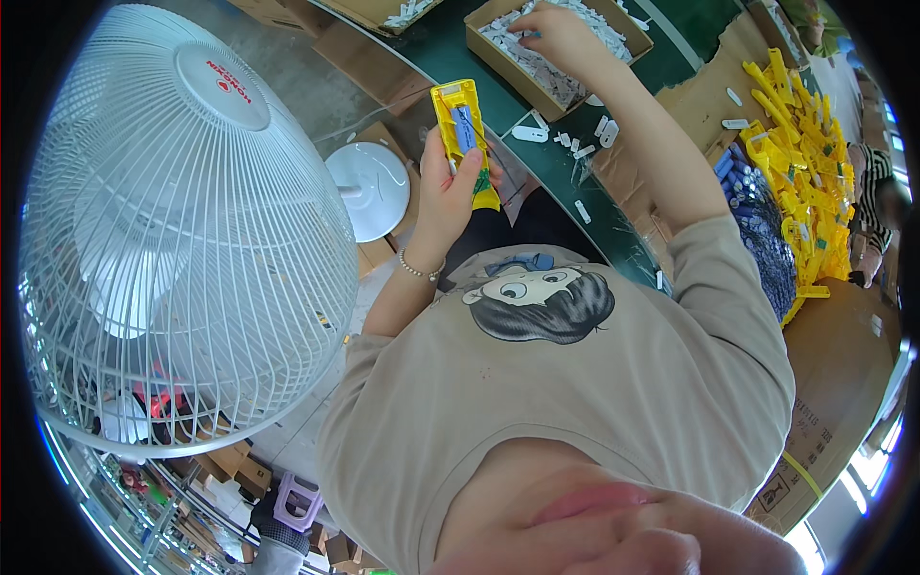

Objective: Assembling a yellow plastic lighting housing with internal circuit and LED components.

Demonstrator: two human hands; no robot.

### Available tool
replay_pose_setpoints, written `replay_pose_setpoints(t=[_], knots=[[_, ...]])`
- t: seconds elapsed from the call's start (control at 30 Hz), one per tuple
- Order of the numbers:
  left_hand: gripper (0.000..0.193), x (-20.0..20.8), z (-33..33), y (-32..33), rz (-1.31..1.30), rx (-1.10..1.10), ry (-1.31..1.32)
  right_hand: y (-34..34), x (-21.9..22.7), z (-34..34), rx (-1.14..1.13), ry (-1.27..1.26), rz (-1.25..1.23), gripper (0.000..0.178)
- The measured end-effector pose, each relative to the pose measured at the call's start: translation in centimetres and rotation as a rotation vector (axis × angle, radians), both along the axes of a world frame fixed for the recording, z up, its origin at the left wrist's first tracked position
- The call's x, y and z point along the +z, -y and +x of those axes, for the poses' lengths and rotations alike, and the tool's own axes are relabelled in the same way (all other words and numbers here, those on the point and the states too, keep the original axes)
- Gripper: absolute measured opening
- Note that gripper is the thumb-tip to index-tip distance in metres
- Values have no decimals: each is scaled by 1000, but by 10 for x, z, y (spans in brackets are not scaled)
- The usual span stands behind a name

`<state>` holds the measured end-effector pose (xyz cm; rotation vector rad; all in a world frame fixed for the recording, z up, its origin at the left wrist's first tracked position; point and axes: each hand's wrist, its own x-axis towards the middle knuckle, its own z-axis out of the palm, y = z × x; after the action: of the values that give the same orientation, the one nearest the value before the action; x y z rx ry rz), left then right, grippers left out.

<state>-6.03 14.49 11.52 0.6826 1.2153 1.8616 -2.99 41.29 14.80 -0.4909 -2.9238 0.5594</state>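
My left hand [452, 182] is closed around a yellow plastic casing [447, 96], held upright beside the table edge. Inside the casing lies a blue cylindrical battery [465, 129], with a bit of green near my thumb. My right hand [561, 36] reaches over a cardboard box [548, 103] full of small white plastic pieces [613, 36]. Its fingers are bent and somewhat apart, and nothing shows between them. Several loose white pieces [530, 133] lie on the green table [621, 230] below the box.
A large white caged fan [182, 240] stands close on my left. At right are heaped yellow casings [800, 163] beside blue batteries [736, 177] and a dark wire bundle [762, 240]. A big carton [834, 383] stands near my right side. A person in stripes [874, 192] is beyond.
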Motion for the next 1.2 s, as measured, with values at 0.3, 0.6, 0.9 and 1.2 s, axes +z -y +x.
replay_pose_setpoints(t=[0.3, 0.6, 0.9, 1.2], knots=[[35, -2, 4, 7, -27, 69, 149, 5, 29, 20, -5, -208, -113, 20], [43, 36, 2, -61, 173, 93, 11, 64, 26, 80, -54, -669, -428, 19], [39, 31, 9, -121, 177, 146, -127, 37, 12, 84, -360, -804, -248, 19], [35, 50, 21, -112, 235, -26, 173, 85, 31, 104, -252, -803, -181, 17]])
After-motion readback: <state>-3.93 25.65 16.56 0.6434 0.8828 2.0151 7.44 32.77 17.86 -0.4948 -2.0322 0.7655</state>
